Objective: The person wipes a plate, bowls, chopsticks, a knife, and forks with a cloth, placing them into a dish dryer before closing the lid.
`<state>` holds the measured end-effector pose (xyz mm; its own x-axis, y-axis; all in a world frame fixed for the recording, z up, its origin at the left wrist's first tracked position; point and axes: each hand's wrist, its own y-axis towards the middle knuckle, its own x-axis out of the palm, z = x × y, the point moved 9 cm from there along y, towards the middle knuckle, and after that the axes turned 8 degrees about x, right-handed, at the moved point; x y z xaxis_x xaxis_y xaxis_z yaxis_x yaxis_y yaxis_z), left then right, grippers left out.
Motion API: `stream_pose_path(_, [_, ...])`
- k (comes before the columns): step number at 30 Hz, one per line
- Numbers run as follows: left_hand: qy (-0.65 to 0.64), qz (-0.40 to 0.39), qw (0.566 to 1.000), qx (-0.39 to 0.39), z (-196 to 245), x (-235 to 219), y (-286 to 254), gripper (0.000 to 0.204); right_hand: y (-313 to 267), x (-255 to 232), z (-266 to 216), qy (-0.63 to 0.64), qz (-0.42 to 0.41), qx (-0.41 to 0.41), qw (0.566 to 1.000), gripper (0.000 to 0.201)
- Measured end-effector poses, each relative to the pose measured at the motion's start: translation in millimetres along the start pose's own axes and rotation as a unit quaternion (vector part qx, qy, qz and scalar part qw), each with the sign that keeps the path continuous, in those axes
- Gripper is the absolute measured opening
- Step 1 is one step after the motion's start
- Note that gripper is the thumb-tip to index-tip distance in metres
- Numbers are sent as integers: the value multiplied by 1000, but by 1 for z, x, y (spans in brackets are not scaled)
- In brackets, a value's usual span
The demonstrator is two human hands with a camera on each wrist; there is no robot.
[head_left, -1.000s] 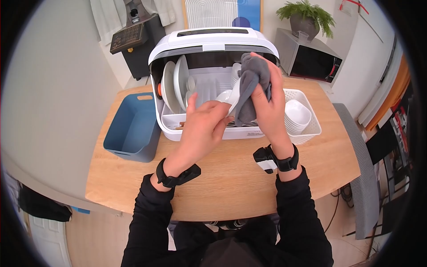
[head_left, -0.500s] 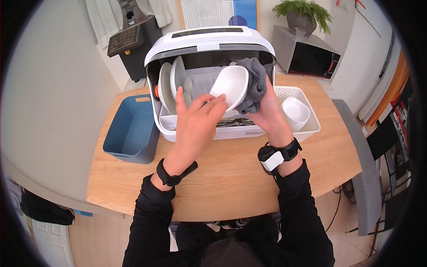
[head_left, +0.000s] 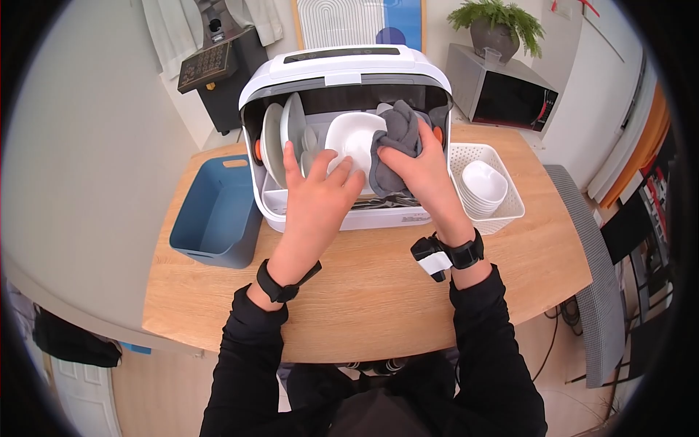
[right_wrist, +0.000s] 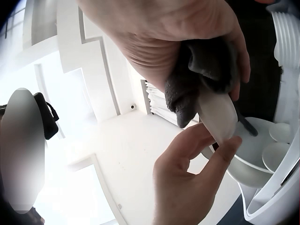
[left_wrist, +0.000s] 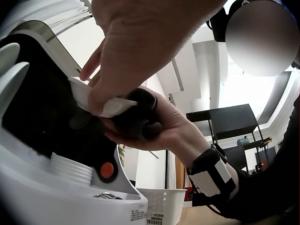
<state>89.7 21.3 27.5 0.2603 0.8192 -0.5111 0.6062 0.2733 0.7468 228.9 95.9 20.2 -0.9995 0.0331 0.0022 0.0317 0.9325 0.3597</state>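
Note:
A white bowl (head_left: 354, 137) is held in front of the open white dish cabinet (head_left: 342, 65). My left hand (head_left: 318, 200) pinches its near left rim between thumb and fingers, as the right wrist view shows at the bowl (right_wrist: 218, 115). A grey cloth (head_left: 397, 146) is gripped in my right hand (head_left: 428, 175) and lies against the bowl's right side. In the left wrist view the bowl (left_wrist: 108, 106) spans from my left hand (left_wrist: 136, 51) to the dark cloth (left_wrist: 140, 117).
Plates (head_left: 293, 131) stand at the cabinet's left, with cutlery (head_left: 386, 203) along its front. A blue bin (head_left: 215, 207) is to the left on the wooden table (head_left: 364, 291). A white basket (head_left: 514, 206) with stacked bowls (head_left: 484, 182) stands to the right; a microwave (head_left: 510, 95) is behind.
The bowl has turned from seen edge-on to its inside facing up, and moved slightly left since half a second ago. My right hand and the cloth have shifted over its right edge.

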Motion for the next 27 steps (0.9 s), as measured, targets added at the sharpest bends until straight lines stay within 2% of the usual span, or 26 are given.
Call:
stream_pose_path(4, [-71, -7, 997, -35, -4, 3, -1, 16, -6, -6, -12, -151, 60, -75, 984, 58])
stream_pose_path(6, [-110, 2, 993, -41, -8, -2, 0, 16, -7, -8, -15, -197, 83, -71, 974, 58])
stream_pose_path(9, [-161, 86, 979, -94, -25, -20, 0, 16, -5, -13, -16, -218, 95, -78, 968, 58])
stream_pose_path(12, [-126, 176, 957, -194, -43, -31, -6, 26, -2, -16, -18, -192, 68, -93, 975, 58])
stream_pose_path(15, [-231, 52, 945, -225, -49, -11, -7, 35, -2, -14, -18, -134, 35, -77, 987, 58])
stream_pose_path(18, [-451, 59, 845, -282, -50, 7, -12, 34, -3, -10, -22, -91, 5, -68, 994, 58])
stream_pose_path(21, [-531, 113, 779, -313, -46, 8, -13, 33, -4, -6, -21, -79, -13, -61, 995, 57])
stream_pose_path(24, [-502, 184, 795, -286, -41, 2, -15, 30, -8, 0, -26, -131, -14, -79, 988, 59])
stream_pose_path(27, [-444, 172, 841, -258, -40, 1, -15, 29, -16, 5, -36, -228, 20, -98, 968, 61])
